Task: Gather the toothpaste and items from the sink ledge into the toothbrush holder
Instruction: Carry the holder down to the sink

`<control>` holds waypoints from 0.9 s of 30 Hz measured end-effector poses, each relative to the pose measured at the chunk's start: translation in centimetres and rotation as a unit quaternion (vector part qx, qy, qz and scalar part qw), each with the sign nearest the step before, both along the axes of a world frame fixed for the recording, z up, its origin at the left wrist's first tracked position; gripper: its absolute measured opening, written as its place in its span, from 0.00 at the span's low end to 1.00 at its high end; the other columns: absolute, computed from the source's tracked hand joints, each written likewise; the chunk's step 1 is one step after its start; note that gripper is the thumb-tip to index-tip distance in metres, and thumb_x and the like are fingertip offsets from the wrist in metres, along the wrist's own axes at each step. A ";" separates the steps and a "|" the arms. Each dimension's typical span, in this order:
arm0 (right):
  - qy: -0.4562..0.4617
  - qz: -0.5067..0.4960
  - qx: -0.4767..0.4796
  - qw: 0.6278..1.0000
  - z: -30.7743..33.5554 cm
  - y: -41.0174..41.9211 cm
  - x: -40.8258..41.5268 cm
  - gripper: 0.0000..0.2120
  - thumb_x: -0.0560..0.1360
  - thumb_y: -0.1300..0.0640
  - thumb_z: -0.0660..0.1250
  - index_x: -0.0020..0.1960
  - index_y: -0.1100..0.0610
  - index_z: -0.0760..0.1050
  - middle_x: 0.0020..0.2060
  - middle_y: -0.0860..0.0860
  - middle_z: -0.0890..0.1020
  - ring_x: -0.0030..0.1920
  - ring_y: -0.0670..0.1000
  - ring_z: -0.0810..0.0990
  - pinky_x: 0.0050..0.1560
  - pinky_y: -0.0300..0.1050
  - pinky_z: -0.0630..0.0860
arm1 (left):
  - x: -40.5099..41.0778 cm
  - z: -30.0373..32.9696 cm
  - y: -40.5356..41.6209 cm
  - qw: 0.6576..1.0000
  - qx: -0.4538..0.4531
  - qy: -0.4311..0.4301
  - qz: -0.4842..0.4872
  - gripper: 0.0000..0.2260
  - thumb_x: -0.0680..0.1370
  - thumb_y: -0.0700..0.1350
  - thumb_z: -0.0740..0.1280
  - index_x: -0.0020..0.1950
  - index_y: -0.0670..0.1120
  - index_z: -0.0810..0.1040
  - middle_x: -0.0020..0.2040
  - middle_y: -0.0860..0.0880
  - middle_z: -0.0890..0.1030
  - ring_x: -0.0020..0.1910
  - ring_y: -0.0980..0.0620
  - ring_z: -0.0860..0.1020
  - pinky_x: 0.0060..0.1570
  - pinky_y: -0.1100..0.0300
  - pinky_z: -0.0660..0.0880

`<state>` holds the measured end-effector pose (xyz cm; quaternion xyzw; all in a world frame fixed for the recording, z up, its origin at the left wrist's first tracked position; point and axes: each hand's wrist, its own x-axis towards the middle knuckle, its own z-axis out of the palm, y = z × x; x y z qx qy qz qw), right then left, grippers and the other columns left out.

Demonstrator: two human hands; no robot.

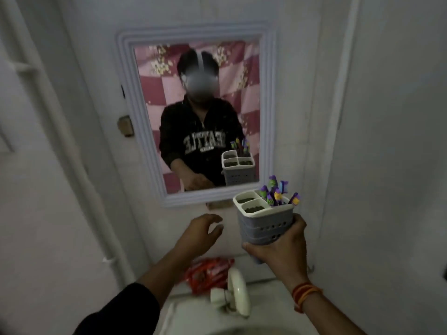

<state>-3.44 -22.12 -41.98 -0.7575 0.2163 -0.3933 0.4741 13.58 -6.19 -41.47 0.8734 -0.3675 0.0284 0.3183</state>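
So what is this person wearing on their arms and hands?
The left arm has a dark sleeve pushed up toward the elbow. The right wrist carries red and orange thread bands. The left hand and the right hand are bare, with no gloves or rings visible.

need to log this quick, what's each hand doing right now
Left hand: open, fingers spread, holding nothing, raised above the sink ledge.
Right hand: closed around the toothbrush holder, held up in the air.
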 end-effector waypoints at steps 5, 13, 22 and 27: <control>0.043 -0.027 0.060 0.997 -8.0 -0.4 -0.1 0.54 0.46 0.53 0.90 0.63 0.54 0.62 0.52 0.44 0.76 0.49 0.47 0.79 0.40 0.20 0.71 | 1.3 -6.6 0.0 0.993 0.089 0.082 0.007 0.14 0.79 0.46 0.69 0.63 0.44 0.82 0.60 0.47 0.84 0.58 0.50 0.81 0.56 0.66 0.71; 0.102 -0.020 0.126 0.987 -17.7 -0.1 -1.5 0.60 0.47 0.60 0.90 0.72 0.59 0.60 0.60 0.51 0.78 0.56 0.51 0.80 0.41 0.18 0.74 | 2.5 -14.0 -1.0 0.978 0.194 0.079 0.016 0.14 0.76 0.48 0.70 0.59 0.45 0.85 0.58 0.42 0.84 0.56 0.42 0.82 0.56 0.58 0.76; 0.128 -0.007 0.163 0.978 -23.6 0.2 -2.7 0.57 0.48 0.62 0.89 0.70 0.63 0.62 0.62 0.52 0.77 0.62 0.52 0.78 0.52 0.17 0.71 | 3.3 -15.8 -5.2 0.933 0.319 0.155 -0.065 0.11 0.75 0.46 0.73 0.56 0.48 0.86 0.55 0.47 0.86 0.55 0.47 0.83 0.58 0.56 0.78; 0.164 0.026 0.173 0.971 -24.7 -0.2 -2.5 0.55 0.49 0.44 0.87 0.69 0.65 0.72 0.63 0.55 0.81 0.65 0.51 0.79 0.62 0.20 0.66 | 4.2 -15.7 -6.2 0.918 0.345 0.166 -0.100 0.11 0.77 0.54 0.70 0.49 0.47 0.85 0.48 0.48 0.86 0.49 0.48 0.82 0.54 0.60 0.75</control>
